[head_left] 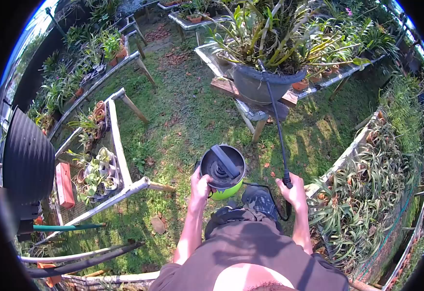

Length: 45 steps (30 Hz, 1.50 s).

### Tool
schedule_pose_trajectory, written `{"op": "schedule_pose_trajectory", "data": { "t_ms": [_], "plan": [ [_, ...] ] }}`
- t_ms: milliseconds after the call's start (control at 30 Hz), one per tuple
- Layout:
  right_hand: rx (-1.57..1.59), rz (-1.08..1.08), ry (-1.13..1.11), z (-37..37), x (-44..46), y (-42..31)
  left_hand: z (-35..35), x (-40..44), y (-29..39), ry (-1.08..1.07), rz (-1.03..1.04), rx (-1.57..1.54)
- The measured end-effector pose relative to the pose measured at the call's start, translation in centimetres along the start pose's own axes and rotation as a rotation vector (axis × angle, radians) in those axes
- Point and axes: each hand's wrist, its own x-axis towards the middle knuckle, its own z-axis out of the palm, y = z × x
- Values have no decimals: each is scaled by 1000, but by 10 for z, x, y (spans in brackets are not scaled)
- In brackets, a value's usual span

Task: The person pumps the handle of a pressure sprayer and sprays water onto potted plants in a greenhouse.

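My left hand [200, 186] is closed on the near left side of a pump sprayer [226, 192], with the thumb near its rim. The sprayer has a lime-green tank, a dark funnel-shaped top and a thick black pump handle [225, 161]. In my right hand [294, 191] is the black grip of a spray wand [278, 119], fingers wrapped round it. The wand's thin tube points away from me, and its tip overlaps the rim of a large dark pot [263, 87] of long-stemmed plants [275, 36]. A black hose [271, 191] curves between sprayer and grip.
The big pot rests on wooden blocks [225, 88] atop a mesh bench [209, 57]. At left, another bench [120, 140] holds potted plants and an orange planter [65, 185]. Dense plants cover a bench [367, 194] at right. Grass [173, 131] with fallen leaves lies between.
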Motion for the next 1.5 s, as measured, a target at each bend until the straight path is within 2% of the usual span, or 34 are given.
{"op": "schedule_pose_trajectory", "data": {
  "t_ms": [200,300,367,433,500,533,567,600,633,700,833,867,967,1033,1267,1400,1500],
  "plan": [
    [63,-80,-70,74,86,-51,-74,34,21,190,56,12],
    [167,-155,124,110,127,-70,-104,65,32,278,71,-40],
    [172,-250,364,142,145,-67,-117,91,49,284,49,1],
    [188,-145,346,157,148,-67,-132,127,58,326,-16,11],
    [173,-211,377,174,157,-60,-141,164,73,321,-38,-1],
    [174,-297,408,181,166,-62,-142,186,85,314,-69,11],
    [215,-271,433,189,172,-66,-142,207,95,304,-101,17],
    [220,-209,422,192,180,-78,-152,227,105,157,-114,66],
    [226,-152,415,196,190,-92,-156,246,112,122,-120,77],
    [216,-167,432,202,219,-123,-153,292,134,52,-112,93],
    [93,-262,508,216,267,-170,-152,369,168,-15,-45,47],
    [198,-273,545,226,277,-175,-160,385,179,-63,-115,75],
    [147,-297,565,246,312,-210,-183,441,191,-87,-59,50],
    [123,-249,516,266,336,-235,-203,478,204,-95,-47,6],
    [36,-111,549,370,445,-319,-263,598,274,-162,-82,-70],
    [56,-20,519,406,499,-385,-306,664,301,-295,-142,-90],
    [75,53,505,432,541,-419,-322,703,328,-239,-131,-37]
  ]
}}
